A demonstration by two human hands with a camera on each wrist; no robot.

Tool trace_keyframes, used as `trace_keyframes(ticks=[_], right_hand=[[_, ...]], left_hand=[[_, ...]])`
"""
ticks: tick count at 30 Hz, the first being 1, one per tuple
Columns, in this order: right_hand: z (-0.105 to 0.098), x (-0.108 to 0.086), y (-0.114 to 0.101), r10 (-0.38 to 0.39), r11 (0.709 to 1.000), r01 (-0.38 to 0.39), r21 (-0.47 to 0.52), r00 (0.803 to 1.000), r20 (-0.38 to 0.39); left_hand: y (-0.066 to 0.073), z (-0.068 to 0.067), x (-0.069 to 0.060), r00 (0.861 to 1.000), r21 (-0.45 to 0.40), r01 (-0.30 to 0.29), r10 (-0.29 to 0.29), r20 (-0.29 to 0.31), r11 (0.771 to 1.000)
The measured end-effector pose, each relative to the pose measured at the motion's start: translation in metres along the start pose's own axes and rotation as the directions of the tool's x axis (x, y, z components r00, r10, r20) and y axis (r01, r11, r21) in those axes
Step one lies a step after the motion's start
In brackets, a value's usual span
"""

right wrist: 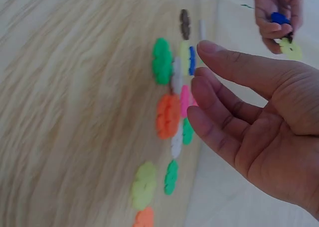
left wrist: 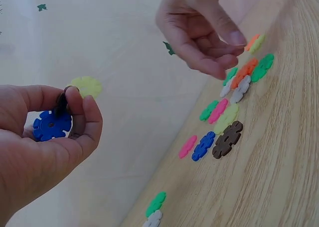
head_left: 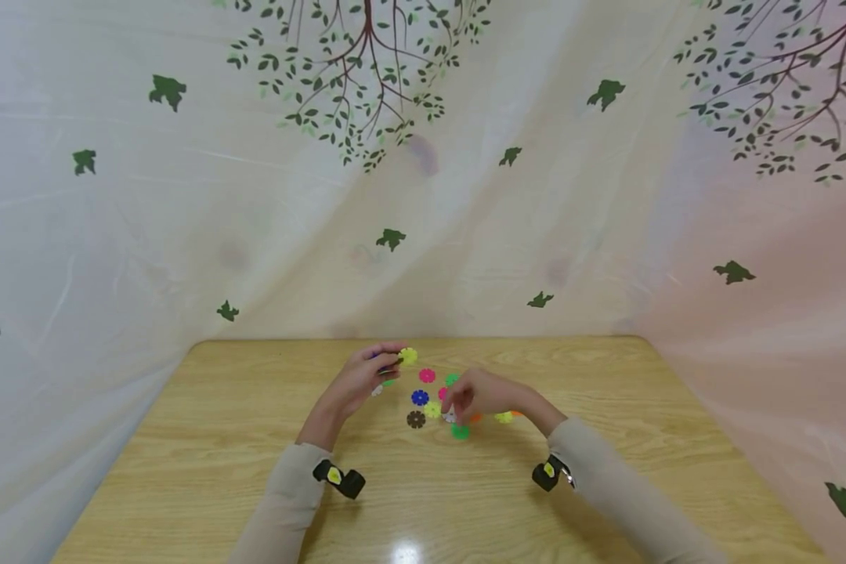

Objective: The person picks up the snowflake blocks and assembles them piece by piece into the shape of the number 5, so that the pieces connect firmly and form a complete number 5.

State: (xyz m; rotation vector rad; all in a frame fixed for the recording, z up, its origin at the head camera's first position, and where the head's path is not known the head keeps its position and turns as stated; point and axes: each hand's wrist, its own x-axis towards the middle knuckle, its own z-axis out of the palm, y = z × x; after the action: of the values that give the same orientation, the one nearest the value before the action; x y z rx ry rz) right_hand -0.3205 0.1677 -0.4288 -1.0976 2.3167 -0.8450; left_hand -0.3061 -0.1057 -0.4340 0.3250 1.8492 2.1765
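—Sleeves [head_left: 278,501] are nearest, head view; discs [head_left: 410,421] are spread over the surface [head_left: 423,486].
—Left wrist view: blue disc [left wrist: 57,128] and dark disc [left wrist: 61,105] are gripped by the left hand [left wrist: 45,160], best steadied.
—Right wrist view: nothing is held by the relaxed right hand [right wrist: 259,137]; discs are best pinched edgewise.

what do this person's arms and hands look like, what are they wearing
Both the left hand and right hand are bare, without gloves. The left sleeve and right sleeve are plain beige and long, ending near the wrists. A black device is strapped at the left wrist and another at the right, each with a small yellow marking. No cables show.
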Motion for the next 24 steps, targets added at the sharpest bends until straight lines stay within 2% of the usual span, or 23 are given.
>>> trace_keyframes(ticks=[6,10,18,24], right_hand=[[0.01,-0.009,0.009,0.055,0.998,-0.055,0.015,0.998,0.017],[0.016,-0.012,0.015,0.046,0.999,-0.046,0.018,0.999,-0.003],[0.02,-0.012,0.018,0.047,0.999,-0.047,-0.001,0.998,-0.031],[0.021,-0.01,0.016,0.065,0.998,-0.066,-0.01,0.996,-0.059]], left_hand=[[0.0,0.001,-0.001,1.0,-0.001,0.007,-0.007,-0.004,1.0],[0.001,0.002,-0.001,1.0,0.004,0.005,-0.005,-0.011,1.0],[0.0,0.003,-0.001,1.0,0.014,-0.023,0.023,0.017,1.0],[-0.002,0.005,-0.001,1.0,0.04,-0.011,0.011,-0.006,0.999]])
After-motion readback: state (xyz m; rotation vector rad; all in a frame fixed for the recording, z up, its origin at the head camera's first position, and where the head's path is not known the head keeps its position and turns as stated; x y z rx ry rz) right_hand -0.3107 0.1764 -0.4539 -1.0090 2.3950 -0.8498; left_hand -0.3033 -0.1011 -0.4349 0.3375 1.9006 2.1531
